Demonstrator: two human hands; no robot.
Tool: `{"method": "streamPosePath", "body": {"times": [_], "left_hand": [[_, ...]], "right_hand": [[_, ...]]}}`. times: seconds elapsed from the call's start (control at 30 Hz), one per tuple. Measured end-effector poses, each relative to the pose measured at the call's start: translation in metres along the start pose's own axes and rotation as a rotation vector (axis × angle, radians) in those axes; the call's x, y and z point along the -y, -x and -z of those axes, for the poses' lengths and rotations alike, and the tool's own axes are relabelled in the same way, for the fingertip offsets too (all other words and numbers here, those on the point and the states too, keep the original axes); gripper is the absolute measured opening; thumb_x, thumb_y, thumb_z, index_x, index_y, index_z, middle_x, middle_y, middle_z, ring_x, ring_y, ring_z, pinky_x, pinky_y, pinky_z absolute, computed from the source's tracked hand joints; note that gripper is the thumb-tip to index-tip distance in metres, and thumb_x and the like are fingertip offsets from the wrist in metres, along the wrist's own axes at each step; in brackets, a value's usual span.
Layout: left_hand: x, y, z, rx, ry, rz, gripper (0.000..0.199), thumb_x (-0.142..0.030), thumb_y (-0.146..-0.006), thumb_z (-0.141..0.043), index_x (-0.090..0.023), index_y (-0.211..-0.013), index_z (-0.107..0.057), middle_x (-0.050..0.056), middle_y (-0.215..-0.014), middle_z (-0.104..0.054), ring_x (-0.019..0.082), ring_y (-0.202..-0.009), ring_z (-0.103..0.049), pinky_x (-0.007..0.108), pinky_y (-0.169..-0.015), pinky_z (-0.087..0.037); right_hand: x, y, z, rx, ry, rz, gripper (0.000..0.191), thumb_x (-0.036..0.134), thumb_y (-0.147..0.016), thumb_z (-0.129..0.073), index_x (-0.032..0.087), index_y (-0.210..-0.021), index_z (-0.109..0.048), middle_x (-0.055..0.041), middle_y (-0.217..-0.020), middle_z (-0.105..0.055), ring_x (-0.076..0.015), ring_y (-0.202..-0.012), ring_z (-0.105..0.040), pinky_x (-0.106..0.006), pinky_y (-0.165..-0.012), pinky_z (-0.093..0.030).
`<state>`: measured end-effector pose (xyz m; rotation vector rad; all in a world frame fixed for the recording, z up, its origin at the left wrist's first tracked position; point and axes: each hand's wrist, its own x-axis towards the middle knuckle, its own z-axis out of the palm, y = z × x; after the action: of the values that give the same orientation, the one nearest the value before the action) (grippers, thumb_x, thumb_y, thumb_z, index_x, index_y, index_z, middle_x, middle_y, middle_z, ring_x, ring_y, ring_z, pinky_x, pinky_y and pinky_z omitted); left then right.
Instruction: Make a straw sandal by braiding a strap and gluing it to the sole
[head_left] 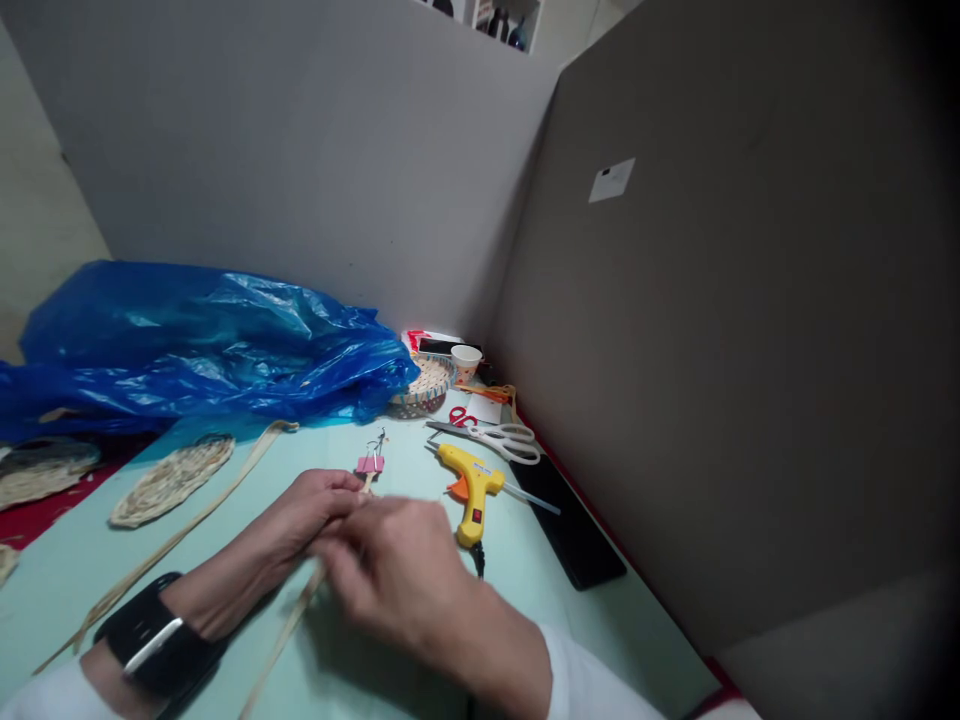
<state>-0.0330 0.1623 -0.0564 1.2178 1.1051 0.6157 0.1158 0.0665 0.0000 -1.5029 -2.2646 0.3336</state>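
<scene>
Gripping a pale fibre strip [289, 622] low over the surface [521, 560] between the closed fingers of the left hand [315, 510], near a pink clip [370, 464]; curling the blurred fingers of the right hand [401, 560] alongside, cannot tell whether pinching the strip; having a yellow glue gun [474, 485] and scissors [484, 433] rightward, blue plastic [225, 340] farther left

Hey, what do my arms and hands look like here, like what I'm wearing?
Your left hand and right hand are ungloved. White sleeves cover both arms lower down, and your left wrist wears a wide, glossy black band with a silver strip.
</scene>
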Motion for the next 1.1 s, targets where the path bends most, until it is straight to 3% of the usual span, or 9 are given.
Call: {"method": "streamPosePath", "body": {"times": [0.07, 0.2, 0.33, 0.5, 0.63, 0.8, 0.97, 1.1], "left_hand": [[-0.001, 0.000, 0.001, 0.040, 0.005, 0.004, 0.019, -0.030, -0.098, -0.067, -0.015, -0.087, -0.065, -0.010, -0.062, -0.054, 0.004, -0.039, -0.039, 0.017, -0.035, -0.034], [0.002, -0.002, 0.005, 0.078, 0.012, -0.005, 0.020, -0.030, -0.099, -0.065, -0.016, -0.084, -0.063, -0.013, -0.057, -0.044, 0.003, -0.036, -0.029, 0.016, -0.032, -0.025], [0.004, -0.003, 0.007, 0.099, -0.004, -0.030, 0.019, -0.030, -0.099, -0.065, -0.016, -0.087, -0.063, -0.013, -0.058, -0.044, 0.003, -0.037, -0.031, 0.016, -0.032, -0.026], [0.000, -0.001, 0.004, 0.079, -0.084, -0.067, 0.020, -0.032, -0.099, -0.064, -0.017, -0.087, -0.063, -0.012, -0.060, -0.045, 0.004, -0.038, -0.032, 0.017, -0.034, -0.027], [-0.006, 0.007, 0.002, 0.071, -0.191, -0.128, 0.022, -0.036, -0.099, -0.064, -0.018, -0.086, -0.060, -0.008, -0.067, -0.057, 0.006, -0.042, -0.038, 0.020, -0.039, -0.031], [-0.014, 0.019, 0.000, 0.065, -0.408, -0.229, 0.028, -0.043, -0.096, -0.066, -0.020, -0.081, -0.059, -0.005, -0.069, -0.063, 0.011, -0.051, -0.051, 0.027, -0.052, -0.042], [-0.020, 0.021, 0.005, 0.014, -0.649, -0.288, 0.036, -0.048, -0.097, -0.061, -0.019, -0.075, -0.063, -0.003, -0.072, -0.065, 0.017, -0.068, -0.062, 0.034, -0.069, -0.049], [-0.029, 0.027, 0.006, -0.081, -0.840, -0.328, 0.032, -0.035, -0.098, -0.058, -0.021, -0.070, -0.063, -0.002, -0.069, -0.065, 0.020, -0.072, -0.062, 0.036, -0.072, -0.045]], "right_hand": [[-0.012, -0.008, 0.010, -0.085, -0.177, -0.223, 0.029, 0.034, -0.102, -0.053, 0.015, -0.110, -0.073, -0.0136, -0.107, -0.076, -0.0243, -0.093, -0.069, -0.034, -0.081, -0.047], [-0.034, -0.021, 0.007, 0.024, -0.338, -0.276, 0.021, 0.030, -0.097, -0.059, 0.015, -0.102, -0.073, -0.0069, -0.084, -0.076, -0.0201, -0.081, -0.069, -0.027, -0.071, -0.046], [-0.040, -0.031, -0.008, 0.097, -0.446, -0.302, 0.019, 0.023, -0.096, -0.055, 0.016, -0.086, -0.069, 0.0012, -0.063, -0.063, -0.0141, -0.062, -0.060, -0.022, -0.061, -0.040], [-0.041, -0.036, -0.008, 0.045, -0.465, -0.314, 0.034, 0.025, -0.096, -0.057, 0.018, -0.063, -0.059, 0.0030, -0.059, -0.051, -0.0128, -0.063, -0.046, -0.026, -0.061, -0.029], [-0.046, -0.033, -0.009, 0.005, -0.530, -0.323, 0.035, 0.019, -0.093, -0.058, 0.018, -0.058, -0.054, 0.0060, -0.054, -0.040, -0.0108, -0.059, -0.040, -0.025, -0.059, -0.027], [-0.047, -0.032, -0.018, -0.052, -0.618, -0.402, 0.043, 0.024, -0.093, -0.058, 0.019, -0.053, -0.042, 0.0074, -0.051, -0.030, -0.0095, -0.053, -0.030, -0.025, -0.053, -0.023], [-0.044, -0.032, -0.021, -0.072, -0.654, -0.453, 0.039, 0.017, -0.089, -0.057, 0.017, -0.050, -0.055, 0.0063, -0.044, -0.041, -0.0096, -0.048, -0.035, -0.025, -0.051, -0.025], [-0.041, -0.031, -0.019, -0.084, -0.681, -0.463, 0.036, 0.014, -0.088, -0.057, 0.015, -0.055, -0.071, 0.0045, -0.044, -0.051, -0.0098, -0.048, -0.038, -0.024, -0.052, -0.027]]}}
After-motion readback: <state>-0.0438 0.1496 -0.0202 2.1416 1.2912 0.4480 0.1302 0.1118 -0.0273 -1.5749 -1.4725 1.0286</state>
